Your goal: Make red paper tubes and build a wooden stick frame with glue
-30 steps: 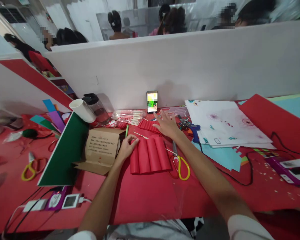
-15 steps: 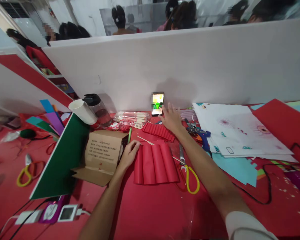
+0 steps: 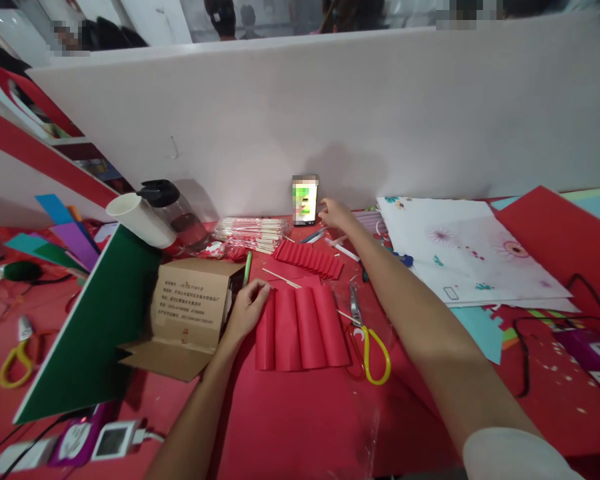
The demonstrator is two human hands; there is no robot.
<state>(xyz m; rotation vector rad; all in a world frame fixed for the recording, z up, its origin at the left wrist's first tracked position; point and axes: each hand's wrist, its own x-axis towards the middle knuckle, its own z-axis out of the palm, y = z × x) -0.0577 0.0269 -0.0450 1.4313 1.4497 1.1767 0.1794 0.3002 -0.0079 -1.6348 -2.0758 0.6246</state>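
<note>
A: Where's the red paper, and what are the hands doing?

B: On the table, ridges pointing away from the body. The left hand is loosely curled at its far left corner; I can't tell whether it pinches. The right hand, fingers bent, is just beside the phone; whether it touches, I can't tell.

A: How would the paper handle?

B: Light, I'd guess, and easily dented. I'd take a side edge and not squeeze the ridges.

A: Room to move?

B: Most towards the body, I think. The box is near on the left, scissors just beside on the right, a pleated strip beyond.
</note>
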